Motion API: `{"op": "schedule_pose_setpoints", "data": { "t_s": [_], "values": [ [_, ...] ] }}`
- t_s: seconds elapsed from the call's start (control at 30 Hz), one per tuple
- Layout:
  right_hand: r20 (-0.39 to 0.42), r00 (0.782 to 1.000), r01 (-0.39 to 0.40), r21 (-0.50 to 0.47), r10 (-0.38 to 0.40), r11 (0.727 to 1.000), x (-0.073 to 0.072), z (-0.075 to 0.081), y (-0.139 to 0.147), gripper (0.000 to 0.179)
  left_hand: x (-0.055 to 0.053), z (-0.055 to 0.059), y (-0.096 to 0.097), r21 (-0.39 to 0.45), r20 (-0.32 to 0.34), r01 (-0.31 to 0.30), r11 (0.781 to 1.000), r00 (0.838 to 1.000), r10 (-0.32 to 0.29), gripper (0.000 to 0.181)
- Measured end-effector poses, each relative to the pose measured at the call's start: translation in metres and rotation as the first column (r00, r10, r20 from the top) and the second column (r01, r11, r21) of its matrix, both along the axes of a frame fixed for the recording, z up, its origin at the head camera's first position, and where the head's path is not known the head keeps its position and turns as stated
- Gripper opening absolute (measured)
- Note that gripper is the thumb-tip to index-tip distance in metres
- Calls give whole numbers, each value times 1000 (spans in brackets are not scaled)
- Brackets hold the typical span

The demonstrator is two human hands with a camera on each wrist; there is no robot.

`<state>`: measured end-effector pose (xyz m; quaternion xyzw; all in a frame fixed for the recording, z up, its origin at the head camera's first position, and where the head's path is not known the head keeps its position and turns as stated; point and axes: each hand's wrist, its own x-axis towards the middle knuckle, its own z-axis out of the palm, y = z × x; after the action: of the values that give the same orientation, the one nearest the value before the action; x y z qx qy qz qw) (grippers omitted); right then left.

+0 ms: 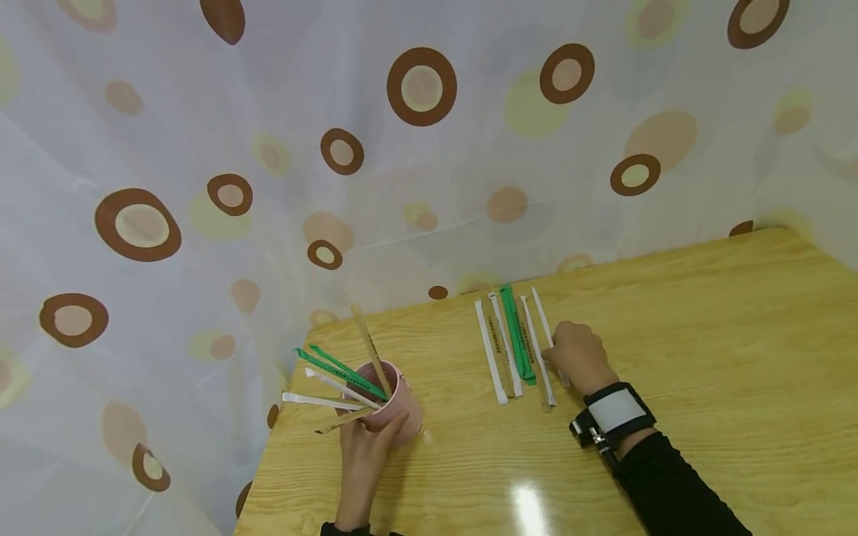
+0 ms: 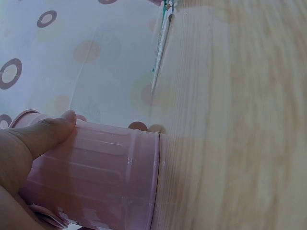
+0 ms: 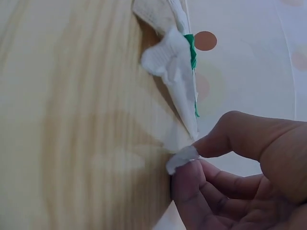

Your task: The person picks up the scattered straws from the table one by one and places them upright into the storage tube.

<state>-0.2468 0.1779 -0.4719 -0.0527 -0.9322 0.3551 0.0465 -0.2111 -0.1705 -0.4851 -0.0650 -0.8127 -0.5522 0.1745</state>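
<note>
My left hand (image 1: 364, 452) grips a pink ribbed cup (image 1: 407, 417) near the table's left side, its thumb along the cup's wall in the left wrist view. Out of the cup lean several paper-wrapped straws, among them a green straw (image 1: 342, 372), a brown straw (image 1: 370, 346) and a white straw (image 1: 320, 401). At the right end of a row of wrapped straws, my right hand (image 1: 580, 357) pinches a white wrapped straw (image 1: 541, 313). Its white paper end (image 3: 182, 159) shows between thumb and fingertip in the right wrist view.
Left of my right hand lie more wrapped straws side by side: a white straw (image 1: 491, 357), a green straw (image 1: 518, 335) and several brown and white ones. The wooden table (image 1: 724, 357) meets a spotted curtain (image 1: 469, 149) at the back and left.
</note>
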Motion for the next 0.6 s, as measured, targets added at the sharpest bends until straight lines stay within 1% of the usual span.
{"op": "schedule_pose_setpoints", "data": {
  "t_s": [0.07, 0.13, 0.2, 0.23, 0.33, 0.43, 0.6],
  "values": [
    [8, 1000, -1, -12, 1, 1000, -1, 1, 0, 47, 0, 0, 0, 6, 7, 0, 1000, 1000, 0, 83],
    [-6, 1000, 6, -18, -6, 1000, -1, 2, 0, 34, -1, 0, 0, 15, 14, 2, 1000, 1000, -2, 82],
    [-40, 999, 10, -31, -11, 999, -1, 6, 1, 18, -2, 0, 0, 22, 18, 9, 1000, 1000, -9, 82],
    [-62, 998, 13, -39, -15, 999, -1, 8, 1, 15, -2, 1, 0, 24, 19, 11, 1000, 1000, -12, 82],
    [-124, 992, 15, -69, -24, 998, 0, 17, 1, 25, -3, 1, 1, 17, 14, 12, 1000, 1000, -12, 81],
    [-168, 985, 20, -85, -34, 996, 1, 26, -2, 27, -3, 0, 1, 5, 8, -5, 1000, 1000, 5, 82],
    [-230, 971, 35, -107, -59, 994, 7, 44, -7, 30, -1, -1, -1, 9, -10, -6, 1000, 1000, 6, 84]
  ]
}}
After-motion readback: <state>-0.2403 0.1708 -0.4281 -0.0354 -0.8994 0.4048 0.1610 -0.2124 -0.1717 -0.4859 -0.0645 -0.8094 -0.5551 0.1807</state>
